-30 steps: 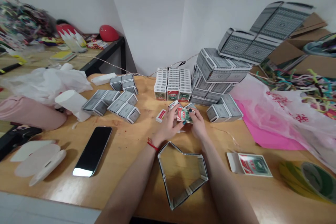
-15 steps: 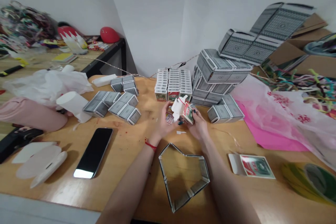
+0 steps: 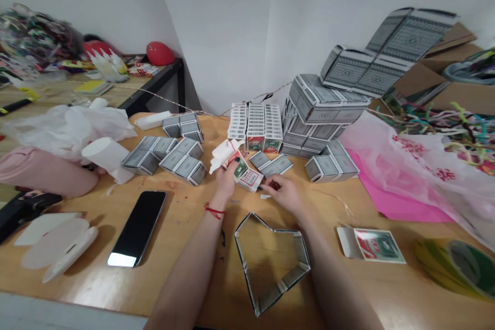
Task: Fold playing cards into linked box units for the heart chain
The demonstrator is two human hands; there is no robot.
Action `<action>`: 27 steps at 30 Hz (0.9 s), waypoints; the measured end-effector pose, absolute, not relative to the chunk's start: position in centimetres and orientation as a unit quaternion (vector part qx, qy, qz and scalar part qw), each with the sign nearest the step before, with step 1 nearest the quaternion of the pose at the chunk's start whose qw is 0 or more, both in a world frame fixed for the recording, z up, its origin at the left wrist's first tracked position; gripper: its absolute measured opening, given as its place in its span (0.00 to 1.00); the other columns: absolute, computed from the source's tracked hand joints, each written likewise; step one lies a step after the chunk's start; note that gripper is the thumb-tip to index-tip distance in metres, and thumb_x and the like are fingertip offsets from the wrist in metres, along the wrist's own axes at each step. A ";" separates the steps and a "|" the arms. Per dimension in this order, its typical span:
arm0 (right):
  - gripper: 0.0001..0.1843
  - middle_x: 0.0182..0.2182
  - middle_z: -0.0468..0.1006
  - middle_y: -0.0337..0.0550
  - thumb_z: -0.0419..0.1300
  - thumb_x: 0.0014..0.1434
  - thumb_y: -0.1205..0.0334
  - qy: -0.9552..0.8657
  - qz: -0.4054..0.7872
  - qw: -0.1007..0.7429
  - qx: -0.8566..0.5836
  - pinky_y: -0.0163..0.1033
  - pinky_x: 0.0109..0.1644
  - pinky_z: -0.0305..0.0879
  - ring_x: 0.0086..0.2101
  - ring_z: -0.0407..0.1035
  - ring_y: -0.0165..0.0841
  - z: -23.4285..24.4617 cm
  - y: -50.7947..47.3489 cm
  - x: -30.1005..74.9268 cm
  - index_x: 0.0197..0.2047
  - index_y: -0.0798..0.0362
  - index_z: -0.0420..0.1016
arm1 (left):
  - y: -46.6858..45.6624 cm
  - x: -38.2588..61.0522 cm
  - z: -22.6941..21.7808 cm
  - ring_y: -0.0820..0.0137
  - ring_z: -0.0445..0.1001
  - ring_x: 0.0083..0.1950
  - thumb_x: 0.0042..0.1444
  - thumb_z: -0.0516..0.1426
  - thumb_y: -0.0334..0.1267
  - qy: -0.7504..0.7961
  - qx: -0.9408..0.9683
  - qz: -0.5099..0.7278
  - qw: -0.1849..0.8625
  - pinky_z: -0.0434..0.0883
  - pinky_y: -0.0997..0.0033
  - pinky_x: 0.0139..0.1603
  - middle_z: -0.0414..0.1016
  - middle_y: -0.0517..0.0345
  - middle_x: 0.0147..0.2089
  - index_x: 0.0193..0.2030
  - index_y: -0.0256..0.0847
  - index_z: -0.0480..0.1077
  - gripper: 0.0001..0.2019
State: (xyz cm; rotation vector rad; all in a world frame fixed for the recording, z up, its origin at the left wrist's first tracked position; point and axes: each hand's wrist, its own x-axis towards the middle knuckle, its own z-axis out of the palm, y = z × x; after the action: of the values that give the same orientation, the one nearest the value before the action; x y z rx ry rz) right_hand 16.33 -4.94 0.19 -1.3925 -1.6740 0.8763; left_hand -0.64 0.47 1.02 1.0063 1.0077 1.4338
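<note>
My left hand (image 3: 227, 175) grips a red, green and white playing-card box (image 3: 242, 169) with its white flaps open at the upper left. The fingers of my right hand (image 3: 284, 193) are curled at the box's lower right end, with a fingertip touching its edge. Just behind them lies a flat grey patterned piece (image 3: 273, 164). Between my forearms stands a heart-like frame (image 3: 305, 252) of joined, grey-backed card pieces. Small white scraps (image 3: 265, 196) lie below my hands.
Rows of card boxes (image 3: 255, 124) stand at the back, beside stacked grey card-box blocks (image 3: 328, 98). More grey blocks (image 3: 183, 160) and a phone (image 3: 137, 229) are on the left. An opened card box (image 3: 379, 245) and yellow tape roll (image 3: 444, 263) lie on the right.
The card box has shifted left with my left hand and turned, its flaps now at the upper left. The flat grey piece behind my hands has come into view.
</note>
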 end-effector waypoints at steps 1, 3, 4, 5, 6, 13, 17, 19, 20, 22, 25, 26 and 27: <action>0.14 0.22 0.68 0.36 0.61 0.47 0.49 -0.682 0.346 0.362 -0.533 0.33 0.27 0.55 0.24 0.60 0.28 0.5 -5.1 16.4 0.25 0.51 0.70 | 0.6 -0.9 0.9 0.66 0.74 0.41 0.46 0.55 0.41 0.426 0.412 0.606 0.530 0.69 0.66 0.43 0.76 0.52 0.39 0.39 0.36 0.71 0.14; 0.13 0.25 0.69 0.37 0.65 0.42 0.51 -0.710 0.346 0.330 -0.517 0.34 0.30 0.56 0.27 0.62 0.29 1.1 -5.4 16.6 0.27 0.51 0.72 | 0.6 -1.3 0.5 0.67 0.74 0.38 0.45 0.56 0.40 0.440 0.418 0.607 0.513 0.70 0.67 0.40 0.76 0.53 0.38 0.39 0.36 0.70 0.15; 0.14 0.27 0.70 0.38 0.66 0.41 0.51 -0.718 0.343 0.313 -0.519 0.34 0.32 0.57 0.29 0.63 0.30 1.4 -5.5 16.6 0.29 0.50 0.73 | 0.5 -1.5 0.4 0.68 0.74 0.37 0.45 0.56 0.40 0.450 0.434 0.599 0.500 0.70 0.68 0.39 0.76 0.54 0.37 0.40 0.36 0.70 0.15; 0.15 0.28 0.71 0.38 0.66 0.41 0.52 -0.722 0.340 0.302 -0.522 0.35 0.34 0.58 0.31 0.63 0.31 1.5 -5.7 16.7 0.31 0.49 0.73 | 0.3 -1.5 0.3 0.68 0.73 0.36 0.46 0.56 0.40 0.460 0.458 0.586 0.486 0.69 0.68 0.39 0.75 0.55 0.37 0.40 0.37 0.70 0.14; 0.15 0.30 0.72 0.39 0.66 0.41 0.53 -0.724 0.339 0.295 -0.523 0.36 0.36 0.58 0.33 0.64 0.32 1.6 -5.9 16.7 0.33 0.48 0.73 | 0.2 -1.6 0.3 0.68 0.73 0.36 0.46 0.56 0.41 0.469 0.486 0.568 0.471 0.69 0.68 0.38 0.75 0.56 0.36 0.39 0.37 0.70 0.14; 0.02 0.25 0.73 0.39 0.60 0.49 0.63 -0.707 0.346 0.282 -0.549 0.36 0.33 0.59 0.29 0.65 0.32 1.0 -6.7 16.5 0.27 0.49 0.74 | -0.3 -1.2 1.0 0.66 0.69 0.42 0.48 0.55 0.35 0.429 0.678 0.521 0.291 0.67 0.62 0.46 0.69 0.54 0.41 0.41 0.42 0.66 0.12; 0.04 0.28 0.72 0.41 0.57 0.50 0.68 -0.708 0.321 0.274 -0.567 0.37 0.37 0.60 0.32 0.65 0.32 0.9 -7.0 16.1 0.28 0.51 0.73 | -0.5 -1.2 1.9 0.65 0.67 0.43 0.49 0.53 0.32 0.395 0.731 0.510 0.220 0.67 0.61 0.44 0.66 0.52 0.41 0.43 0.44 0.64 0.12; 0.06 0.32 0.71 0.42 0.57 0.50 0.69 -0.700 0.308 0.289 -0.576 0.37 0.38 0.60 0.33 0.65 0.32 0.9 -7.1 15.9 0.31 0.51 0.73 | -0.7 -1.2 2.2 0.65 0.67 0.43 0.50 0.52 0.31 0.388 0.746 0.500 0.209 0.67 0.61 0.43 0.66 0.53 0.40 0.42 0.44 0.64 0.12; 0.06 0.33 0.70 0.43 0.57 0.49 0.69 -0.694 0.302 0.298 -0.581 0.37 0.38 0.60 0.33 0.65 0.32 1.0 -7.1 15.9 0.31 0.51 0.72 | -0.8 -1.2 2.3 0.65 0.67 0.43 0.50 0.52 0.31 0.385 0.751 0.495 0.207 0.67 0.61 0.43 0.66 0.53 0.39 0.42 0.44 0.64 0.12; 0.05 0.32 0.69 0.43 0.57 0.49 0.69 -0.690 0.293 0.306 -0.587 0.37 0.37 0.61 0.33 0.64 0.33 1.0 -7.1 15.9 0.30 0.51 0.73 | -0.8 -1.1 2.3 0.65 0.67 0.44 0.51 0.52 0.31 0.381 0.755 0.491 0.212 0.67 0.61 0.45 0.66 0.54 0.40 0.43 0.44 0.63 0.12; 0.06 0.28 0.68 0.42 0.57 0.47 0.71 -0.691 0.290 0.288 -0.596 0.37 0.34 0.60 0.30 0.64 0.32 1.0 -7.0 16.0 0.24 0.51 0.72 | -0.9 -1.0 2.0 0.66 0.67 0.45 0.50 0.52 0.32 0.377 0.747 0.497 0.231 0.67 0.62 0.46 0.66 0.54 0.41 0.43 0.43 0.63 0.12; 0.06 0.27 0.68 0.42 0.57 0.47 0.71 -0.691 0.288 0.280 -0.601 0.37 0.34 0.59 0.29 0.64 0.32 1.0 -7.0 16.0 0.23 0.52 0.71 | -0.9 -0.9 1.9 0.66 0.67 0.45 0.50 0.52 0.32 0.375 0.745 0.498 0.237 0.67 0.62 0.46 0.67 0.54 0.41 0.42 0.42 0.63 0.11; 0.06 0.27 0.69 0.43 0.56 0.47 0.71 -0.692 0.285 0.272 -0.605 0.37 0.34 0.59 0.29 0.64 0.32 1.0 -7.0 16.0 0.22 0.52 0.70 | -0.9 -0.9 1.7 0.66 0.67 0.44 0.49 0.52 0.32 0.376 0.743 0.497 0.243 0.67 0.62 0.46 0.67 0.54 0.41 0.41 0.42 0.64 0.11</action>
State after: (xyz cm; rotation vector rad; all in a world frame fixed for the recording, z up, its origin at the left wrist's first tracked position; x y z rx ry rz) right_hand 16.03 -6.99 0.96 -1.6291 -1.8617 0.7665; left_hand -0.89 -0.89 1.74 2.0313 1.0272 1.3594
